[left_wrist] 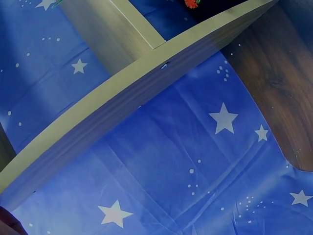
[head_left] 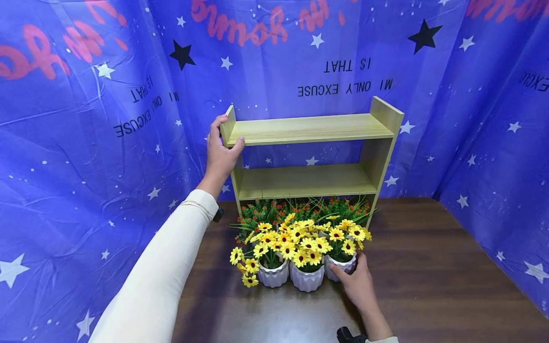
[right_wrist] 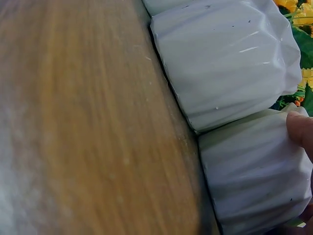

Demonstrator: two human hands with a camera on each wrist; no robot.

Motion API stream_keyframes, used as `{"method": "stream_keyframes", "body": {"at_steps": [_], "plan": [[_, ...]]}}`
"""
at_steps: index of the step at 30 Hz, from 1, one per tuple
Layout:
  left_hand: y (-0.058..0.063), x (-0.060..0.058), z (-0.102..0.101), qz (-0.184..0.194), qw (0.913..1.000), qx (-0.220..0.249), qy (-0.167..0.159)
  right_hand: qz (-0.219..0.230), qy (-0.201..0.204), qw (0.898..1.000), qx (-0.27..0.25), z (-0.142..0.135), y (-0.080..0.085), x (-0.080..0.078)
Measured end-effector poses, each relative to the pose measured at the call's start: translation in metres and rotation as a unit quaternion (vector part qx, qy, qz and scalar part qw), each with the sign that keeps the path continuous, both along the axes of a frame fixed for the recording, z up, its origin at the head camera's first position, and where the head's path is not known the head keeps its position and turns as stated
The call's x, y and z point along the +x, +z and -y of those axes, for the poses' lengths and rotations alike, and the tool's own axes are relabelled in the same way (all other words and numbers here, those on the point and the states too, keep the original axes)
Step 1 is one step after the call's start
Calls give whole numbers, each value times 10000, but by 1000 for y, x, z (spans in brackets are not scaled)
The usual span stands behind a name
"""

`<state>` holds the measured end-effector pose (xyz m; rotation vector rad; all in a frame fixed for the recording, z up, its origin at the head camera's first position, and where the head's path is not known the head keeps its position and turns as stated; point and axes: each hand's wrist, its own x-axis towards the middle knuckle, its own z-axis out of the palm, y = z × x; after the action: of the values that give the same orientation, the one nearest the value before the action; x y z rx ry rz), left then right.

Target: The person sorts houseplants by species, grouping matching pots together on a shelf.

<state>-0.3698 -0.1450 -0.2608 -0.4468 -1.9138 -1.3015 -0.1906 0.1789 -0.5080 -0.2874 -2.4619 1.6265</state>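
My left hand (head_left: 220, 155) holds the upper left corner of a light wooden shelf (head_left: 306, 180), thumb on the top board's front edge and fingers over the side panel. In the left wrist view the shelf's side panel (left_wrist: 122, 81) runs diagonally, with a bit of the hand at the lower left corner. My right hand (head_left: 360, 286) grips the rightmost white flowerpot (head_left: 340, 270), its thumb on the pot's front. That pot (right_wrist: 254, 171) stands on the table against the middle pot (right_wrist: 225, 63) in the right wrist view. Yellow daisy-like flowers (head_left: 300, 238) fill the pots.
The middle pot (head_left: 307, 280) and left pot (head_left: 273, 277) stand in the same row. Behind them, green plants with small red flowers (head_left: 266, 209) fill the shelf's lowest level. A brown wooden table (head_left: 437, 276) lies beneath, with blue star-patterned cloth (head_left: 274, 100) around it.
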Motion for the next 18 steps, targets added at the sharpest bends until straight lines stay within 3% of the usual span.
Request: {"method": "stream_keyframes", "body": {"at_steps": [7,11,18], "plan": [[6,-2,2,4,10000,-19,-40,-294,-87,9992,-258,3,0,-4],[3,-2,0,11,10000,16,-58,-395,-257,9973,-559,2,3,-1],[-3,-2,1,-38,10000,28,-1,-472,-557,9961,-486,-3,12,6]]}}
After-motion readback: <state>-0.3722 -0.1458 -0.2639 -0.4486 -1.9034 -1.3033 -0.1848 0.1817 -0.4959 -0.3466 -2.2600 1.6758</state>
